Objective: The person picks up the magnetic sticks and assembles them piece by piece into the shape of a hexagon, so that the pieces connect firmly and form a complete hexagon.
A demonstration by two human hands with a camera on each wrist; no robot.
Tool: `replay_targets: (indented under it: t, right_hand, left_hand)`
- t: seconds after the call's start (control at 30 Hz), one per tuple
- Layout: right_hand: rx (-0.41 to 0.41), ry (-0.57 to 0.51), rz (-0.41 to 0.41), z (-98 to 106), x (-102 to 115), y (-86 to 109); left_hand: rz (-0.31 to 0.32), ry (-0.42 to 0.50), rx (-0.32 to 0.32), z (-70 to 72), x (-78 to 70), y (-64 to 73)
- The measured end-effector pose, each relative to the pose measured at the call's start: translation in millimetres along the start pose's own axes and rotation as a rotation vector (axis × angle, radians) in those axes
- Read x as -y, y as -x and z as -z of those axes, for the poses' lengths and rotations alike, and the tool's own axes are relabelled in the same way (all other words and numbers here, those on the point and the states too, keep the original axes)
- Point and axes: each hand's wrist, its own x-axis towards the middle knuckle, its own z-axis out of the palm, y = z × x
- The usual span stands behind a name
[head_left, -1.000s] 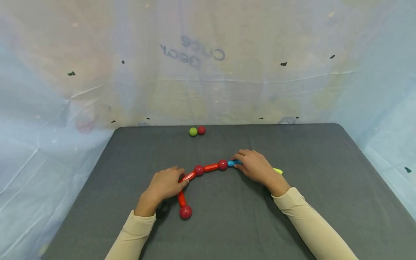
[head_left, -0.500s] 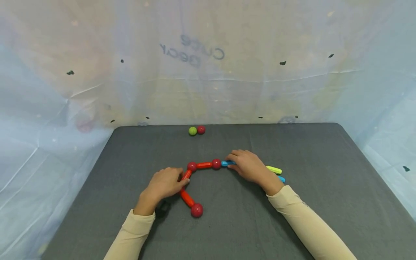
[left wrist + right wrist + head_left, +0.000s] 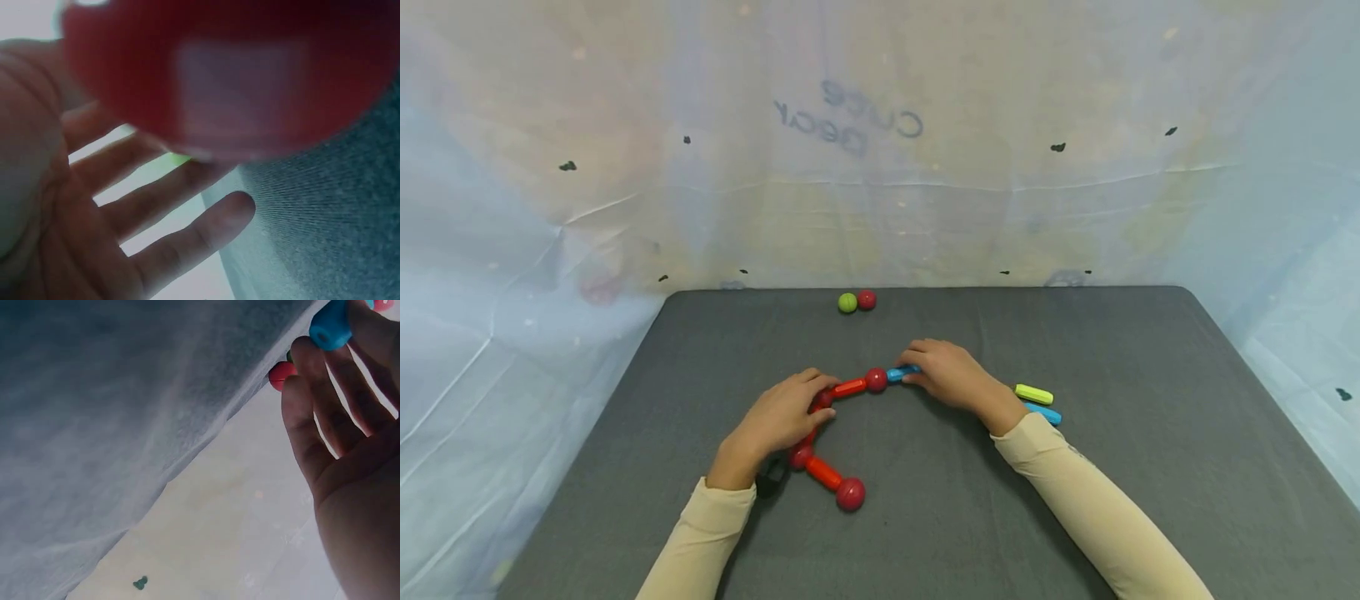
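Observation:
A bent chain of red balls and short rods lies on the grey table in the head view. My left hand [image 3: 782, 417] curls thumb and forefinger around a red ball [image 3: 822, 402] at its bend. Another red ball [image 3: 801, 457] shows under the palm; from it a red rod [image 3: 824, 473] leads to an end ball [image 3: 851, 494]. Rightward, a second red rod [image 3: 850, 387] joins a ball [image 3: 876, 380]. My right hand [image 3: 951, 375] pinches a blue rod [image 3: 331, 326] whose tip meets that ball. In the left wrist view a blurred red ball [image 3: 231, 81] fills the top.
A lime rod [image 3: 1034, 394] and a blue rod [image 3: 1043, 414] lie beside the right forearm. Near the back edge of the table [image 3: 1075, 533] sit a green ball [image 3: 847, 302] and a red ball [image 3: 867, 300]. A pale sheet [image 3: 970, 217] hangs behind.
The right hand has slid left with the blue rod, and the chain has shifted left and bent more. The left hand's grip has passed from a red rod to the ball at the bend.

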Motion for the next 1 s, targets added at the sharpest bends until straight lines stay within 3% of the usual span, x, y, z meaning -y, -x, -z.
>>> replay_targets:
  t: [0.3,0.53,0.8,1.0]
  right_hand:
    - [0.001,0.076,-0.048,-2,-6,-4.6]
    - [-0.041,0.116,-0.092,-4,-16,-10.9]
    - [-0.065,0.121,-0.068,-8,-28,-40.3]
    - [-0.063,0.023,-0.093,-10,-38,-64.9]
  left_hand:
    - [-0.027,0.014,-0.007,-0.1,2.0,2.6]
    - [-0.001,0.008,0.018,3.9,3.0,5.0]
    - [-0.047,0.005,0.009,4.1,4.9,7.0]
    - [-0.034,0.025,0.030,4.0,4.6,7.4]
